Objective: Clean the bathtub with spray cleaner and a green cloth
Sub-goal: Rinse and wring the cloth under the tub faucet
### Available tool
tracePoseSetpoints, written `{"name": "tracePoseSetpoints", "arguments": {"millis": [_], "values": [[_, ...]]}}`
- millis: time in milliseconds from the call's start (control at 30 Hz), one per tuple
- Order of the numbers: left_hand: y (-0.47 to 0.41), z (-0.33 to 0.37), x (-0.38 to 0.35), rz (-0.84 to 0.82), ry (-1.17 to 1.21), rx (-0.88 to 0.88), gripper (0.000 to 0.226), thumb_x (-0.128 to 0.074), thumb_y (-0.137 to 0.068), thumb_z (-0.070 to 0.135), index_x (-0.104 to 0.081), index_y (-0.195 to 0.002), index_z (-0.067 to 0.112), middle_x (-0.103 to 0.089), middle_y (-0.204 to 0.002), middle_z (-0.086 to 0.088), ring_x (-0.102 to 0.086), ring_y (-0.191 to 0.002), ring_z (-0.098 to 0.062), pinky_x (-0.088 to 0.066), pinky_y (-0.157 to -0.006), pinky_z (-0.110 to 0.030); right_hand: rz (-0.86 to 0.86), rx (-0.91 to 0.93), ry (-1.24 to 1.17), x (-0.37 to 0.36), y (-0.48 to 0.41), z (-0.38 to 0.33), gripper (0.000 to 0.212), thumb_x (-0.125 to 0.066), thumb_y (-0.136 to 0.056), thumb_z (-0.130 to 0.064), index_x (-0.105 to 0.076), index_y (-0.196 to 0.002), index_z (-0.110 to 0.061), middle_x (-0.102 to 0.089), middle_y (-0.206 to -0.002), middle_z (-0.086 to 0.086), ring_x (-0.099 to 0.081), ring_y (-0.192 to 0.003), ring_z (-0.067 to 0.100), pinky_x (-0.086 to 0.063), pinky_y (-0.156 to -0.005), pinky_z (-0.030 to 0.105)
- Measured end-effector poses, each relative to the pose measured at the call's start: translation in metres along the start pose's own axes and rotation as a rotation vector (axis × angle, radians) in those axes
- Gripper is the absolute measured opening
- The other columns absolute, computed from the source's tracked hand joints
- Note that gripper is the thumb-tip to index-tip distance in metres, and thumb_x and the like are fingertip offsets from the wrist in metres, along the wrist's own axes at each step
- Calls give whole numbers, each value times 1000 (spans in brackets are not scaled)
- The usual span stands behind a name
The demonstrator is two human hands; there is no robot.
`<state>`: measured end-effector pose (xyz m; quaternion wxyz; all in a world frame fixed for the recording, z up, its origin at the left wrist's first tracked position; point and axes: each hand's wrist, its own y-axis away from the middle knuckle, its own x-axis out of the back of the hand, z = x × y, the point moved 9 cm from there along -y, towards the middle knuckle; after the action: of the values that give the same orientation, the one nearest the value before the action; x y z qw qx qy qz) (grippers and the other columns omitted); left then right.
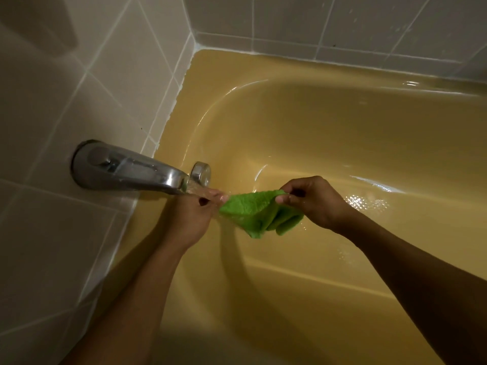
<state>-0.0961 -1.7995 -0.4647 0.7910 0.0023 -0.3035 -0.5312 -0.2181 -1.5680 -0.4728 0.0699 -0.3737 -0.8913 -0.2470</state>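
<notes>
Cloth between left hand and right hand

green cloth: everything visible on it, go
The green cloth is bright lime, nubby like terry. It is held above the yellow bathtub, its top edge stretched between the left hand and right hand, each pinching a corner; the rest hangs in folds. Its left end is by the water running from the spout.

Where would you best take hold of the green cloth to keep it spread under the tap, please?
Probably along the top edge, one pinch at each end from opposite sides. The green cloth hangs limp in folds, so only that taut edge gives purchase; the left hand and right hand pinch it there now, beside the spout.
</notes>
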Motion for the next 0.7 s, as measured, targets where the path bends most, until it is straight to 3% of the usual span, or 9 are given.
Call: {"name": "tracePoseSetpoints", "arguments": {"millis": [67,167,267,333,400,467,567,700], "values": [[1,2,3,28,6,20,6,-74,-93,36,-78,-96,32,-77,-92,13,-71,-86,0,-54,-77,-23,10,12,-25,-5,-3,-7,4,-77,-89,-19,-77,-86,-16,-76,-84,3,-73,-84,18,-61,-77,34],[6,12,3,1,40,2,11,-70,-96,21,-76,-106,19,-74,-102,9,-66,-85,13,-48,-73,-5,-22,16,-77,-22,-8,-20,3,-77,-89,-16,-78,-86,-16,-77,-86,3,-74,-84,20,-61,-76,36],[12,16,1,-70,133,-34,30,-71,-93,4,-69,-122,9,-72,-116,4,-67,-100,8,-52,-82,-9,-110,74,-88,-51,-15,-42,5,-75,-90,-11,-79,-92,-10,-77,-87,2,-72,-81,12,-58,-73,25],[15,16,0,-111,149,-36,36,-71,-92,0,-68,-125,13,-71,-118,9,-65,-105,9,-50,-80,-6,-159,128,-48,-69,-21,-58,8,-74,-91,-11,-80,-96,-10,-77,-89,-3,-71,-84,8,-55,-76,21],[18,15,6,-75,105,-52,26,-71,-93,3,-73,-108,24,-73,-103,15,-67,-94,12,-47,-76,-3,-178,151,-45,-79,-26,-70,8,-74,-91,-11,-80,-95,-12,-77,-90,-4,-70,-84,6,-54,-78,20],[21,13,15,5,56,-56,16,-73,-93,8,-74,-96,24,-72,-92,14,-66,-83,13,-45,-71,-3,-174,160,-67,-84,-31,-78,8,-75,-90,-10,-81,-95,-10,-78,-91,1,-70,-85,9,-56,-79,23],[24,5,19,65,68,-57,9,-71,-95,11,-73,-99,18,-73,-98,4,-67,-88,6,-46,-73,-7,-173,178,-59,-89,-38,-85,9,-76,-89,-9,-81,-96,-9,-79,-91,3,-73,-92,19,-60,-88,35],[39,5,30,186,128,-46,13,-62,-99,4,-68,-103,15,-69,-92,11,-63,-79,14,-45,-68,-5,-188,206,58,-101,-50,-95,8,-81,-85,-11,-82,-93,-12,-79,-89,1,-73,-89,21,-58,-89,42]]}}
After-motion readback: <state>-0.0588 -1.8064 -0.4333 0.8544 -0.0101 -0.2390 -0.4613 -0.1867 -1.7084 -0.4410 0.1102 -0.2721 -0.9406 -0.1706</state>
